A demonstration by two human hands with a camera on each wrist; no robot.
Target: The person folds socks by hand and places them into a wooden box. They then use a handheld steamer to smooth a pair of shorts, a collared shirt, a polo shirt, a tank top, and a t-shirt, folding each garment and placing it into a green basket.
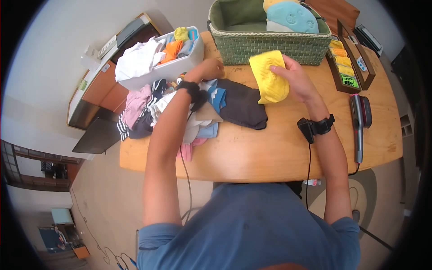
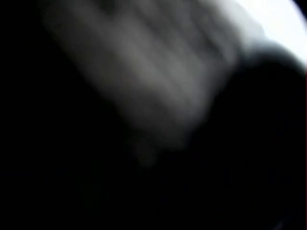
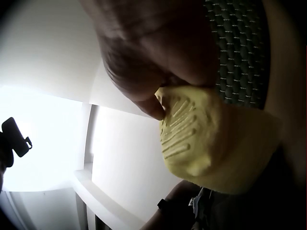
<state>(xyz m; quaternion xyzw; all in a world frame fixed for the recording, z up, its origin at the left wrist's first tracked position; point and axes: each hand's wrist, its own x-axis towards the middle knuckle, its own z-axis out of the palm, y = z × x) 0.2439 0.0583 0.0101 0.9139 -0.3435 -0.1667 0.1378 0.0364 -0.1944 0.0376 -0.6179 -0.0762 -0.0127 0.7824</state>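
Observation:
A yellow ribbed cloth item [image 1: 269,80] hangs from my right hand [image 1: 299,80], pinched with the thumb across its face, in front of the green basket. The right wrist view shows the same yellow item [image 3: 192,136] below my right hand [image 3: 153,52], its raised ridges facing the camera. My left hand [image 1: 210,69] is above the back of the clothes pile, between the white bin and the dark folded garment [image 1: 240,104]; its fingers are too hidden to read. Only a dark blur fills the left wrist view.
A white bin [image 1: 157,75] of clothes stands back left, beside heaped clothes [image 1: 137,104]. The green woven basket [image 1: 270,47] holds a light-blue item [image 1: 292,18]. To the right lie a brown box [image 1: 333,63] with yellow items and a hair-brush-like appliance [image 1: 357,128].

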